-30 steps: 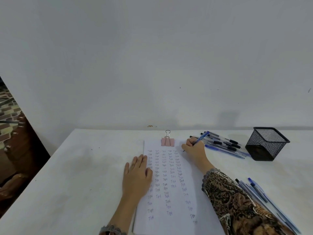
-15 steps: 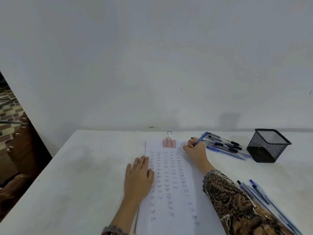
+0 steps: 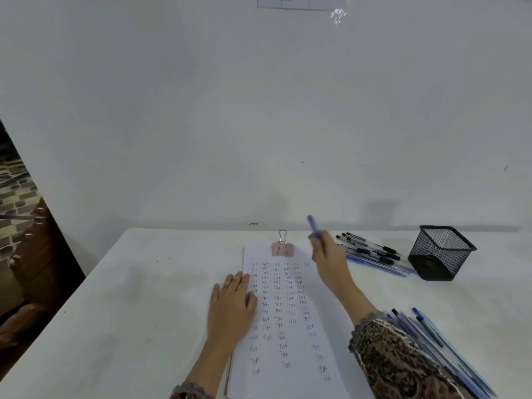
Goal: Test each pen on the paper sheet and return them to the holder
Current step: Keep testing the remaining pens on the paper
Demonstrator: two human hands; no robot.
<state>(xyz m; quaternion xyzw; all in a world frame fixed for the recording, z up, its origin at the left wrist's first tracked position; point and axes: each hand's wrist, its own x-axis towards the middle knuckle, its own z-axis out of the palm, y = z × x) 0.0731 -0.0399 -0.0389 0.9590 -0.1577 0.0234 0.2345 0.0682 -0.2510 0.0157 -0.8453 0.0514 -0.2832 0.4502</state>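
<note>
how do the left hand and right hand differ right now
The left hand lies flat, fingers straight, on the left edge of the paper sheet; the right hand is curled round a blue pen. The left hand holds nothing; the right hand holds the pen by the sheet's top right corner, its free end pointing up. Both are bare.

The person's right hand [image 3: 328, 260] comes up off the white paper sheet covered in handwritten test words [image 3: 290, 312], just right of centre in the frame. The blue ballpoint pen [image 3: 313, 226] it grips, whose tip was down on the sheet's upper right a moment ago, now points up towards the wall, blurred. The hand drifts right, closer to the row of loose black and blue pens [image 3: 371, 254]. The view tips upward, bringing a pale printed sheet taped to the wall [image 3: 299, 2] in at the top edge.
</note>
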